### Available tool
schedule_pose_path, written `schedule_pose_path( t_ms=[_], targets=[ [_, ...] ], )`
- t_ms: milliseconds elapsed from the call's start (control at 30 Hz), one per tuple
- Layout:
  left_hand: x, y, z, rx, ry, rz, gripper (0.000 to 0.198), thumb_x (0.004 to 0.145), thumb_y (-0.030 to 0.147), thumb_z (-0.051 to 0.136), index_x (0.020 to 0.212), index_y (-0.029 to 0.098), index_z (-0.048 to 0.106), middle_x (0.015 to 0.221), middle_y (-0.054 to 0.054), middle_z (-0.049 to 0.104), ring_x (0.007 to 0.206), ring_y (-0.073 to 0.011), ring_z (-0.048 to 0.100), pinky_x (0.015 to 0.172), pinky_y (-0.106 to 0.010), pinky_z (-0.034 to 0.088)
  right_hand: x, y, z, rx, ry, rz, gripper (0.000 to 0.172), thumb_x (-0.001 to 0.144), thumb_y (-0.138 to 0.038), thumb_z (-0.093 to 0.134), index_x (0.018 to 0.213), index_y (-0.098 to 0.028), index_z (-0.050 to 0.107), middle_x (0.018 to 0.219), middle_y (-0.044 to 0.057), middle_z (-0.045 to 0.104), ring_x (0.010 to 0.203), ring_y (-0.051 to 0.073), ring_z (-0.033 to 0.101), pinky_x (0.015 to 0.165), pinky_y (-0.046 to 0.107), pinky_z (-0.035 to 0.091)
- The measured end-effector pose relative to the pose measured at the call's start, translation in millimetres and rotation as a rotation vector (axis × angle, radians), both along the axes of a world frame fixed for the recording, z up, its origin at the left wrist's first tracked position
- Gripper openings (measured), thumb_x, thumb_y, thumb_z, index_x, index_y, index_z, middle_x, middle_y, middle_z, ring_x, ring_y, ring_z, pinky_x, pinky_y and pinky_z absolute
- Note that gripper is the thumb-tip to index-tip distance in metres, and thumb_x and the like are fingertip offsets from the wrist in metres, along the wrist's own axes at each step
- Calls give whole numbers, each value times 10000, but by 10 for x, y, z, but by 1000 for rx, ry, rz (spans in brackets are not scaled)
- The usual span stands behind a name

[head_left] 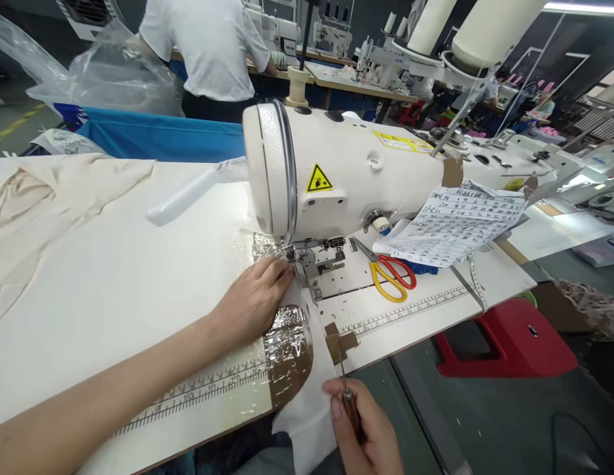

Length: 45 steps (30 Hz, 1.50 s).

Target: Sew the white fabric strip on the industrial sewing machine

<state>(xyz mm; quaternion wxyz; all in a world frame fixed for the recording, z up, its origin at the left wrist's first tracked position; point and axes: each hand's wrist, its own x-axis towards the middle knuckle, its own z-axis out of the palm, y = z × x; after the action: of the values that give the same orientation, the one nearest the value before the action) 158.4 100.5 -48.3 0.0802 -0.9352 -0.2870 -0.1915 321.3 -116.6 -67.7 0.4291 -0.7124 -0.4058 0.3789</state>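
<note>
In R hand (pixel 369 435), thin tool (pixel 347 396), tip away toward machine (pixel 346 171).

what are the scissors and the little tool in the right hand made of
Scissors: grey metal blades, glossy handles, one yellow, one red, probably plastic-coated. Tool in the right hand: thin shiny shaft, likely metal; brown handle, perhaps wood, partly hidden.

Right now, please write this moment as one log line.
left hand: fingertips on white fabric by presser foot | right hand: grips small tool | scissors: lying beside needle plate
</note>
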Motion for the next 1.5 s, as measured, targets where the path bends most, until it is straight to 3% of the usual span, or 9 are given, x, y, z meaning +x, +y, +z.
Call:
schedule_pose_path(
  t_ms=[100, 300, 500, 567, 667, 800, 1067, 1300, 1500],
  targets=[
    [-13, 47, 24, -17, -30, -10, 376, 937, 6, 390, 1176, -38, 677, 1097, -196, 645, 1013, -297, 573, 837, -460, 634, 50, 108, 30, 93, -68, 78, 323, 1021, -474, 498, 1085, -229, 699, 651, -16, 522, 577, 145, 473, 587, 239, 414],
    [-102, 100, 13, -101, -145, -180, 365, 934, -20, 389, 1155, -5, 679, 1116, -163, 657, 1040, -252, 570, 905, -414, 613, 72, 220, 58, 192, -133, 176, 263, 1040, -388, 480, 1119, -233, 678, 632, -33, 580, 530, 125, 517, 567, 208, 443],
    [-83, 113, -7, -32, -101, -75, 381, 944, 8, 367, 1179, -10, 666, 1148, -190, 644, 1061, -308, 571, 835, -498, 617, 57, 323, 114, 206, -158, 221, 265, 1046, -357, 465, 1157, -224, 666, 853, 18, 707, 671, 131, 643, 641, 183, 507],
    [-82, 108, 1, -25, -120, -64, 374, 953, 18, 364, 1172, -22, 664, 1078, -185, 650, 1008, -300, 571, 798, -488, 617, 63, 382, 153, 192, -165, 252, 274, 1050, -345, 451, 1175, -215, 658, 823, 16, 692, 678, 138, 653, 657, 188, 523],
    [-99, 102, 8, -61, -194, -140, 344, 956, 6, 380, 1151, -4, 664, 1021, -151, 661, 944, -249, 572, 786, -425, 610, 77, 459, 207, 205, -195, 286, 263, 1048, -311, 447, 1183, -208, 648, 791, 10, 681, 732, 143, 688, 721, 182, 549],
    [-112, 115, -16, -56, -222, -227, 290, 952, 13, 424, 1109, 35, 667, 1069, -134, 675, 989, -241, 588, 818, -400, 595, 92, 538, 248, 287, -256, 307, 231, 1033, -262, 457, 1159, -201, 640, 995, 51, 741, 848, 127, 724, 763, 145, 550],
    [-107, 117, -20, -23, -155, -92, 341, 941, 25, 396, 1178, -4, 640, 1104, -175, 646, 1019, -294, 578, 786, -445, 590, 81, 748, 308, 257, -264, 336, 236, 1034, -261, 434, 1151, -207, 631, 1005, 47, 734, 890, 135, 716, 786, 168, 552],
    [-88, 25, 20, -45, -218, -207, 273, 938, 26, 429, 1115, 46, 636, 1070, -133, 668, 986, -249, 597, 803, -390, 578, 63, 840, 338, 234, -312, 362, 255, 1025, -269, 418, 1145, -196, 632, 943, 39, 735, 783, 150, 682, 654, 204, 513],
    [-68, 38, 12, 48, -105, -122, 315, 945, 59, 398, 1127, 20, 653, 1108, -160, 675, 994, -266, 626, 801, -394, 581, 57, 931, 343, 226, -343, 369, 281, 1014, -271, 409, 1139, -177, 642, 736, 2, 671, 582, 152, 598, 582, 240, 474]
  ],
)
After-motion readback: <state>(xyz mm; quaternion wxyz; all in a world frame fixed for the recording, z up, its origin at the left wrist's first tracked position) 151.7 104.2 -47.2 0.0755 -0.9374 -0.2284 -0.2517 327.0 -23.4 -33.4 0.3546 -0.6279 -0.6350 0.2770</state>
